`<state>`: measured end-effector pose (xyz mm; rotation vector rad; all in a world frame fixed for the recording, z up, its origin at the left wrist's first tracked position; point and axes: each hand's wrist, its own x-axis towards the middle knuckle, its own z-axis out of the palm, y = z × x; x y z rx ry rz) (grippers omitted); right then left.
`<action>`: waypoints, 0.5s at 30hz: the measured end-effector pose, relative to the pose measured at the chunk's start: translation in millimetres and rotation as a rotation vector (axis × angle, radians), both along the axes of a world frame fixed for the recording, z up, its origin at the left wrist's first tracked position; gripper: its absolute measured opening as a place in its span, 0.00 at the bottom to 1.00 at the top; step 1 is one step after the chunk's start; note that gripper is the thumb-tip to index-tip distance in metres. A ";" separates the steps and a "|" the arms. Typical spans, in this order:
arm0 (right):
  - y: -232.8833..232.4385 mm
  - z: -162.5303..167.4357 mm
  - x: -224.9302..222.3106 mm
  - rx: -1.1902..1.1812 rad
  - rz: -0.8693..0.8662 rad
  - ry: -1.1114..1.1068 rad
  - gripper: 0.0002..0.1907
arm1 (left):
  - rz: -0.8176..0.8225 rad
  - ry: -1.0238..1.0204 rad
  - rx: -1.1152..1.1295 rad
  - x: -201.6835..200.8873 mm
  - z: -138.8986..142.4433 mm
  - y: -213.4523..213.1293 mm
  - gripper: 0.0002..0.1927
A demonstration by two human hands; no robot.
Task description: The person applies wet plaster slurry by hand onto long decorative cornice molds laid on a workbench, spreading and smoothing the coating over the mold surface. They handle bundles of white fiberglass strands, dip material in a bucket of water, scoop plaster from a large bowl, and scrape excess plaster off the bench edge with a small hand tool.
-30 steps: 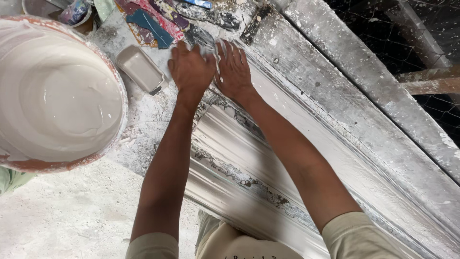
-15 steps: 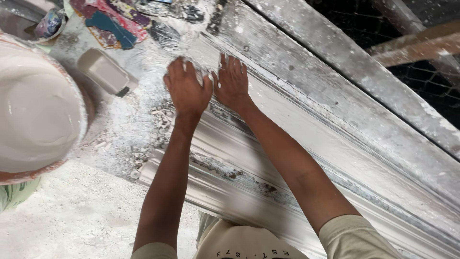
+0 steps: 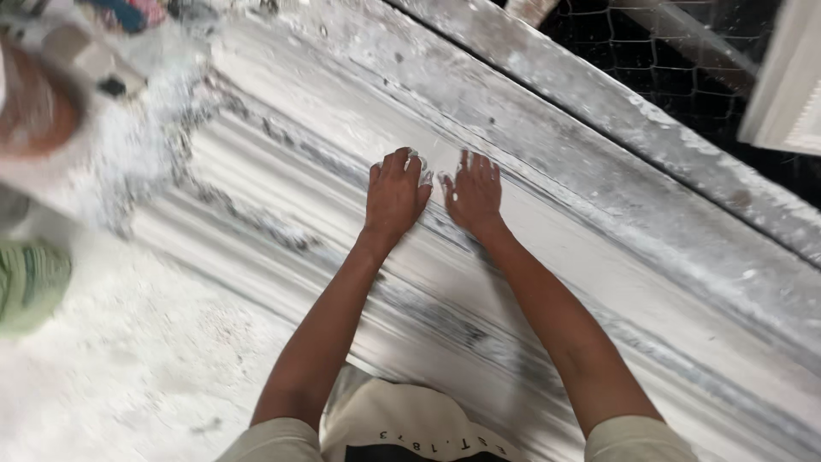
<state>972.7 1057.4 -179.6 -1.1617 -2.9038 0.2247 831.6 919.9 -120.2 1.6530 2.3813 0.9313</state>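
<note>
A long, ribbed plaster moulding (image 3: 599,282) runs diagonally, chalky and wet; left hand (image 3: 395,195) and right hand (image 3: 473,195) press flat, fingers spread.

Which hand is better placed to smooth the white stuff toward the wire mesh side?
Probably the right hand: it lies flat on the white moulding, nearer the wire mesh. The left hand presses beside it, farther from that side.

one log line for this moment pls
left hand flat on white plaster moulding | right hand flat beside it | both open, holding nothing | bucket far left
</note>
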 end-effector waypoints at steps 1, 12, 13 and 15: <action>7.7 -3.1 26.8 0.008 0.010 -0.021 0.37 | 0.035 -0.021 0.020 25.1 -3.1 -6.5 0.25; 33.1 23.9 279.3 0.121 0.143 0.032 0.37 | 0.567 -0.665 0.335 308.1 37.0 -130.6 0.14; 34.0 27.9 300.1 0.129 0.142 0.049 0.36 | 0.611 -0.729 0.376 324.4 40.3 -136.3 0.13; 34.6 33.5 344.7 0.140 0.141 0.051 0.36 | 0.606 -0.702 0.468 362.4 42.4 -150.8 0.13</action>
